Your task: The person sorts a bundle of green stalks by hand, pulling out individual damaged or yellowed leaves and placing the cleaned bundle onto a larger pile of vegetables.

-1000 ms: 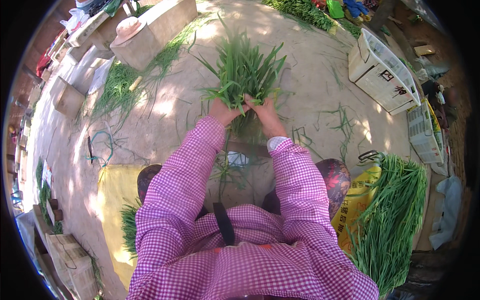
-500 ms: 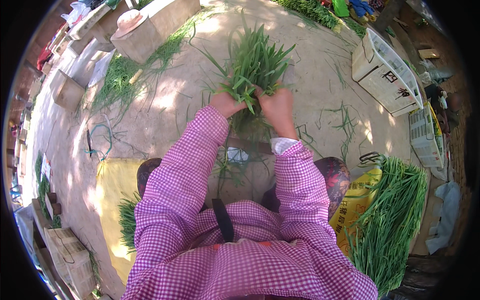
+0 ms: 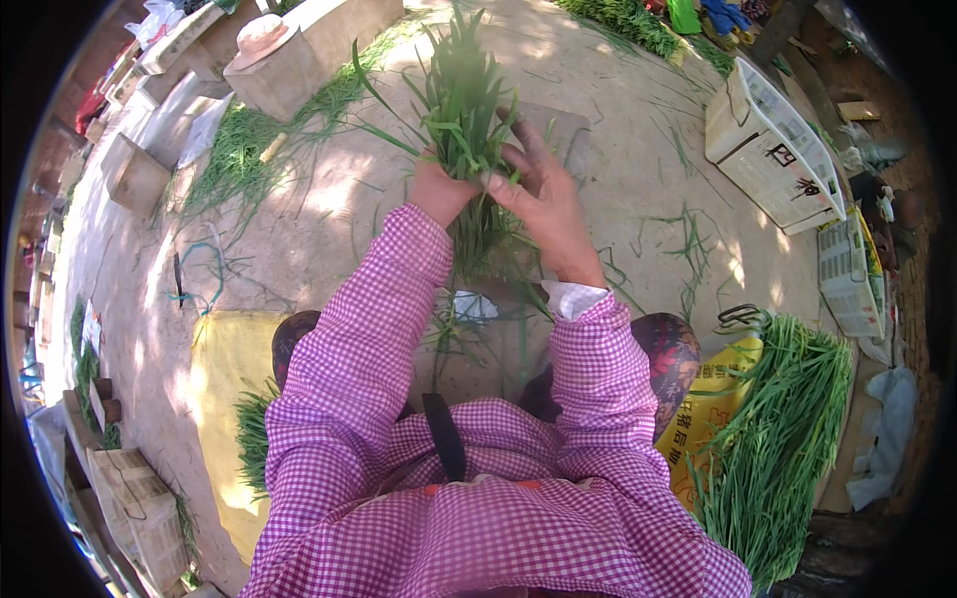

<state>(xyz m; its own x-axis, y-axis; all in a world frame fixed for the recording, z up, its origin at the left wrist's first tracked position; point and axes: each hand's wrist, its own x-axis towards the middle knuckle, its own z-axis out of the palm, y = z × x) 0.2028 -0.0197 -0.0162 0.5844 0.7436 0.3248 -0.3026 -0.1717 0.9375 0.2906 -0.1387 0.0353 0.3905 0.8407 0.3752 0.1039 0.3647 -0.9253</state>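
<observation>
Sorting of green chives looks partway done, judging by how the stalks lie. One bunch of chives (image 3: 464, 130) is up in both hands, held in front of the person's chest above the dirt ground (image 3: 329, 199), its leaf tips fanning upward and its stems hanging down between the wrists. A big pile of cut chives (image 3: 788, 439) lies on a yellow sack (image 3: 713, 399) to the person's right, all stalks running the same way, which suggests either stock not yet handled or a finished stack (the view does not settle which). A smaller heap (image 3: 254, 439) sits on a yellow sheet (image 3: 224, 359) to the left. Loose blades are scattered over the ground, with a thicker drift of them (image 3: 239, 149) near some concrete blocks (image 3: 299, 60) at upper left, so plenty seems left over.

Left hand (image 3: 439, 194): closed into a fist round the middle of the bunch, gripping it firmly. Right hand (image 3: 543, 204): partly open, its fingers (image 3: 518, 149) spread and pinching at the stalks on the bunch's right side, thumb pressed toward the left hand. White crates (image 3: 773, 149) stand well apart at upper right.
</observation>
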